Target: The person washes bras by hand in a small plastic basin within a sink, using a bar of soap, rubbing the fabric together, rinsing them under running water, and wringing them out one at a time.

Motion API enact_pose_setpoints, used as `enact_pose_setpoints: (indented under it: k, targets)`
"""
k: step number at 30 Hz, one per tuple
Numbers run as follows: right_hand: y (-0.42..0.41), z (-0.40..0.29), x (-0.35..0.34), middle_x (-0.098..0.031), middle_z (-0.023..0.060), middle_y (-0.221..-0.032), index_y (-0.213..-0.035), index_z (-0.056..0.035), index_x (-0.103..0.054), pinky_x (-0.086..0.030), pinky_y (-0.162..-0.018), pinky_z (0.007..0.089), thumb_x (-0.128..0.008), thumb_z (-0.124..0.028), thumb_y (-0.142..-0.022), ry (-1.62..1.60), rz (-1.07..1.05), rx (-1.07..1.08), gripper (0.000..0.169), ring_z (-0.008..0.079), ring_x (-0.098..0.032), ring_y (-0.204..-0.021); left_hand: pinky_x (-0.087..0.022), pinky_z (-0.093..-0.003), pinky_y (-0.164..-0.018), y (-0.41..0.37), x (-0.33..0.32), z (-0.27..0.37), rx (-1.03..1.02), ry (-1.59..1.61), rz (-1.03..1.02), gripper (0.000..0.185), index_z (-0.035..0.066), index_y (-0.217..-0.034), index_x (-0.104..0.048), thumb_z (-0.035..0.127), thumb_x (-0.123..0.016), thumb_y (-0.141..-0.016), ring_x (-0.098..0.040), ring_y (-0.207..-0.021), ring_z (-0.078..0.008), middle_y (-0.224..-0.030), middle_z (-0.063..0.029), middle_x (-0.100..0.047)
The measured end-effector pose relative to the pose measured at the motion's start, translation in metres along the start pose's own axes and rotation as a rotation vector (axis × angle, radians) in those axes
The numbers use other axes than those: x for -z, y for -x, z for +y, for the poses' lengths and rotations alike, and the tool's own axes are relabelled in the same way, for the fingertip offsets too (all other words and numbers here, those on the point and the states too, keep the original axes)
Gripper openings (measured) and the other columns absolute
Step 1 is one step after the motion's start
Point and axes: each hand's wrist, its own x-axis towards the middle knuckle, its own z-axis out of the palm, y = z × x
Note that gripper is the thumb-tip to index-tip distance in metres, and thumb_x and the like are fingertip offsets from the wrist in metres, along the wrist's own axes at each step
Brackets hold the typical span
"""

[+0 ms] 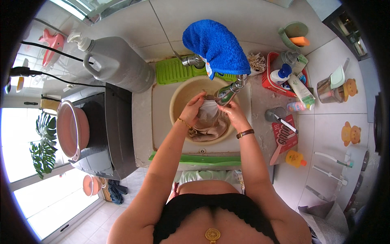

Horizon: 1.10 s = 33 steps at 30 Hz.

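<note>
Both hands hold a wet, light-coloured cloth (210,111) over a cream plastic basin (174,105) standing in the sink. My left hand (192,110) grips the cloth's left edge, and my right hand (234,114) pinches its right edge beneath the spout of a chrome faucet (227,93). A pale fabric bunch (211,131) lies in the lower part of the basin. A blue terry cloth (216,47) covers the upper part of the faucet. Whether water is running from the spout is hard to tell.
A green ridged mat (173,71) lies behind the basin, a green strip (210,160) along the sink's front. At left stand a large grey pump jug (117,61) and a pink basin (83,131) on a dark appliance. At right are a red basket (269,74), a cup (274,114) and a pink hairbrush (277,152).
</note>
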Motion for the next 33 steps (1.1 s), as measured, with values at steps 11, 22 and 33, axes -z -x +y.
enact_pose_setpoints:
  k: [11, 22, 33]
  targets:
    - [-0.023, -0.003, 0.015, -0.058, -0.0013, -0.092, -0.100, -0.0051, -0.058, -0.040, -0.075, 0.0234, -0.055, -0.019, -0.086, 0.109, 0.161, 0.117, 0.020, 0.0084, -0.052, -0.083, -0.046, -0.0360, -0.081, 0.014, -0.014, 0.016, 0.215, -0.233, -0.083, 0.021, 0.012, -0.100, -0.053, 0.016, -0.062, -0.081, -0.052, -0.098, -0.0134, -0.100, 0.0006, -0.056]
    - [-0.016, 0.026, -0.012, -0.052, -0.0013, -0.111, -0.117, -0.0144, -0.047, -0.041, -0.079, 0.0391, -0.055, -0.027, -0.086, -0.250, 0.086, -0.251, 0.035, 0.0166, -0.048, -0.102, -0.048, -0.0286, -0.062, -0.001, -0.024, 0.010, 0.005, -0.098, -0.064, 0.020, 0.010, -0.098, -0.052, 0.006, -0.060, -0.080, -0.057, -0.082, -0.0131, -0.092, -0.0003, -0.058]
    - [-0.016, 0.017, 0.005, -0.058, 0.0063, -0.102, -0.106, -0.0033, -0.054, -0.045, -0.078, 0.0310, -0.054, -0.028, -0.087, -0.360, 0.318, -0.109, 0.031, 0.0163, -0.056, -0.090, -0.041, -0.0237, -0.079, -0.006, -0.006, 0.045, 0.048, 0.067, -0.061, 0.020, 0.006, -0.103, -0.053, 0.008, -0.056, -0.083, -0.052, -0.091, -0.0111, -0.096, -0.0002, -0.056]
